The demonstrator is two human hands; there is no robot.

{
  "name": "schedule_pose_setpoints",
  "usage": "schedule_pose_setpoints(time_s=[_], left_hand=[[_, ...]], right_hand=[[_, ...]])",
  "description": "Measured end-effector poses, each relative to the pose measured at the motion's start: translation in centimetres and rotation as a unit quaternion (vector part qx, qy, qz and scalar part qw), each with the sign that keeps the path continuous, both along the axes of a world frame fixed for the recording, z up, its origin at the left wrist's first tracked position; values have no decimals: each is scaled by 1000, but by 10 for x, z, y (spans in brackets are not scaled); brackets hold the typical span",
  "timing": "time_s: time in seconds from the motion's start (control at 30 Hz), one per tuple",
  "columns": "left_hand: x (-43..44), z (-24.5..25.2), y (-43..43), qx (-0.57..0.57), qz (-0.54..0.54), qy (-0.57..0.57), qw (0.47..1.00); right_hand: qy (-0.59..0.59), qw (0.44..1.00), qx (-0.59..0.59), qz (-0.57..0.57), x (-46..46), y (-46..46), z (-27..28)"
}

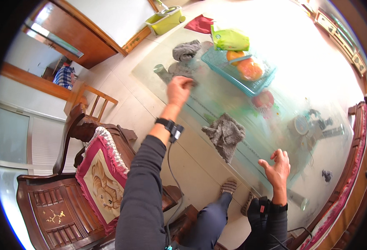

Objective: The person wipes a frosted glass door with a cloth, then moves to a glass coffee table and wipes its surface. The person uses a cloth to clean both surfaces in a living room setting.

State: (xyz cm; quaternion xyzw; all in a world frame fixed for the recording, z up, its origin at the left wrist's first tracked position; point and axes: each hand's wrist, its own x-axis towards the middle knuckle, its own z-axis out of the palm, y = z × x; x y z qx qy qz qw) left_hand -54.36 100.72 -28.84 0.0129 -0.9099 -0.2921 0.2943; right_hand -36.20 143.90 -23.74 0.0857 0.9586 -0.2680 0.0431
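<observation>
My left hand is over the near left part of a glass table, its fingers bent together. Whether anything is pinched in them cannot be made out. My right hand is above the near right part of the glass, fingers apart and holding nothing. Between the hands, a crumpled grey cloth lies at the near edge, one corner hanging over it. Beyond my left hand sits another bunched grey cloth. A teal plastic basket holds orange-coloured fruit, at least one piece in clear wrap.
A green soft pack and red cloth-like item lie beyond the basket. A green mop bucket stands on the floor. Carved wooden seating with a fringed cushion is at left. A person is in the doorway.
</observation>
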Motion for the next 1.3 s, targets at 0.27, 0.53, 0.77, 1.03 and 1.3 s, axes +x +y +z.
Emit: schedule_pose_setpoints(time_s=[0.27,0.53,0.77,1.03,1.3], left_hand=[[43,20,38,-11,-117,-37,992],[90,5,85,60,-141,-65,986],[18,32,57,0,3,-91,996],[38,6,188,155,-252,-148,944],[2,38,91,-84,2,-156,984]], right_hand=[[16,1000,-1,12,5,2,-3],[22,999,23,21,6,-1,-1],[29,999,27,18,8,-3,-3],[31,999,35,12,10,-8,0],[3,990,-137,35,41,23,27]])
